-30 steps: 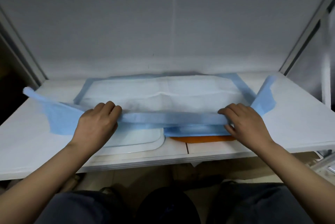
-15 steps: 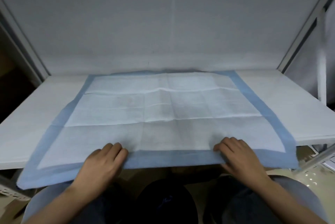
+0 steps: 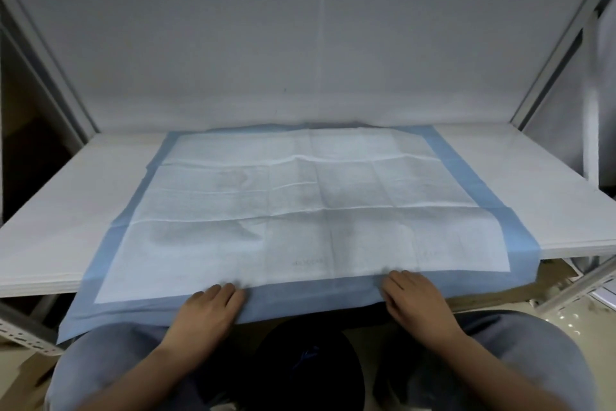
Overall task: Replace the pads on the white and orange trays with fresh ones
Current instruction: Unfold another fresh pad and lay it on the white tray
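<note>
Hands (image 3: pixel 208 305) grip creased blue-bordered pad (image 3: pixel 300 210).

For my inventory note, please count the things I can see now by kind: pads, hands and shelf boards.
Blue-bordered pad: 1
Hands: 2, the left hand and the right hand, both gripping the pad's near edge
White shelf board: 1
Trays: 0 visible
Total: 4

White shelf board (image 3: pixel 520 184), grey back wall (image 3: pixel 300 37), metal uprights (image 3: pixel 563 44), beige floor (image 3: pixel 520 310).
</note>
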`<action>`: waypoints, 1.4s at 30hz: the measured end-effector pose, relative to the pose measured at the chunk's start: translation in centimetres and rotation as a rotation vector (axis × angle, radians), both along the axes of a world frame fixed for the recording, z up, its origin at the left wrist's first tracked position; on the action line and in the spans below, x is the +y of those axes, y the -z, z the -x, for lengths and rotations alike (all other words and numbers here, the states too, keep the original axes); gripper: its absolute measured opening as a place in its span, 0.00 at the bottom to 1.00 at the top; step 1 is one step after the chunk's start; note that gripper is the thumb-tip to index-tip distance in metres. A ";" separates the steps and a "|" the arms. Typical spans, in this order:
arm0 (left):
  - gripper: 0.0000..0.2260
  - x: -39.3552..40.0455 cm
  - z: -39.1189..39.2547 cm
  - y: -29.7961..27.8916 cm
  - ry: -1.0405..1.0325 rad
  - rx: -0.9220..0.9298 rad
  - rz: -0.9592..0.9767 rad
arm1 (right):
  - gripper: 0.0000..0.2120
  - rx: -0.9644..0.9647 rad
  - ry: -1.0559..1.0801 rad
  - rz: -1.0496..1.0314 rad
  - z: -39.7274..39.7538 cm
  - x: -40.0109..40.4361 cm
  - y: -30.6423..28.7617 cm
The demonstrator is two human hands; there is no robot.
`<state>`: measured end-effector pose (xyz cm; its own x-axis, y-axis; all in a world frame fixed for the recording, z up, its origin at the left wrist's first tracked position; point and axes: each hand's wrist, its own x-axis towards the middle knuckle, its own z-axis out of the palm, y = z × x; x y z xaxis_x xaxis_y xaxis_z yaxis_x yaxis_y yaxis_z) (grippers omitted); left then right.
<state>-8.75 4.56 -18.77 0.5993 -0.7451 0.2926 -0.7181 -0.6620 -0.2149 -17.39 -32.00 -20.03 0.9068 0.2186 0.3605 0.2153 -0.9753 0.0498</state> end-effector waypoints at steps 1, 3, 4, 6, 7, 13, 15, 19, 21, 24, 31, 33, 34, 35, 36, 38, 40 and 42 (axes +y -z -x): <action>0.15 -0.1 0.0 0.0 0.004 -0.007 0.004 | 0.01 -0.011 -0.013 -0.024 0.0 0.1 0.0; 0.14 -0.5 0.2 0.1 0.028 -0.018 0.000 | 0.04 -0.026 -0.050 -0.078 0.2 0.5 -0.1; 0.14 -0.6 0.3 0.2 0.045 -0.034 0.000 | 0.08 -0.031 -0.065 -0.099 0.2 0.8 -0.2; 0.16 -1.1 0.5 0.3 0.069 -0.055 0.002 | 0.18 -0.019 -0.080 -0.103 0.2 1.6 -0.3; 0.20 -1.6 0.5 0.2 0.074 -0.052 0.002 | 0.21 -0.004 -0.087 -0.087 0.1 2.1 -0.3; 0.26 -5.6 0.5 -0.2 0.154 -0.066 0.037 | 0.36 0.055 -0.101 -0.036 -0.6 5.8 0.3; 0.24 -6.8 0.5 -0.1 0.180 -0.028 0.009 | 0.44 0.120 -0.052 0.021 -1.0 6.9 0.6; 0.25 -8.4 0.0 -0.7 0.174 0.087 0.012 | 0.48 0.155 0.027 -0.014 -1.9 8.5 0.7; 0.19 -8.8 -0.1 -1.0 0.172 0.063 0.089 | 0.46 0.091 0.029 -0.097 -2.3 8.8 0.4; 0.17 -8.8 -0.2 -1.7 0.154 0.059 0.143 | 0.42 -0.005 -0.003 -0.166 -3.0 8.5 0.0; 0.21 -8.3 0.4 -2.9 0.130 0.139 0.245 | 0.22 -0.222 -0.023 -0.283 -3.8 7.3 -1.7; 0.20 -8.2 0.9 -3.1 0.121 0.178 0.265 | 0.24 -0.244 -0.015 -0.279 -3.8 7.1 -2.7; 0.20 -8.1 1.3 -3.3 0.111 0.206 0.269 | 0.24 -0.243 -0.007 -0.284 -3.8 7.1 -3.0; 0.21 -8.0 1.7 -3.3 0.101 0.247 0.277 | 0.26 -0.239 0.005 -0.296 -3.8 7.1 -3.3; 0.21 -7.9 2.0 -3.4 0.096 0.307 0.301 | 0.29 -0.238 0.017 -0.311 -3.9 7.2 -3.5; 0.20 -8.1 2.4 -4.2 0.081 0.438 0.414 | 0.31 -0.246 0.024 -0.341 -4.1 7.3 -4.0; 0.20 -8.4 2.0 -5.5 0.036 0.535 0.527 | 0.27 -0.266 0.038 -0.346 -4.3 7.5 -4.8; 0.17 -8.8 0.5 -7.4 -0.097 0.582 0.552 | 0.19 -0.315 0.072 -0.318 -4.7 7.6 -6.3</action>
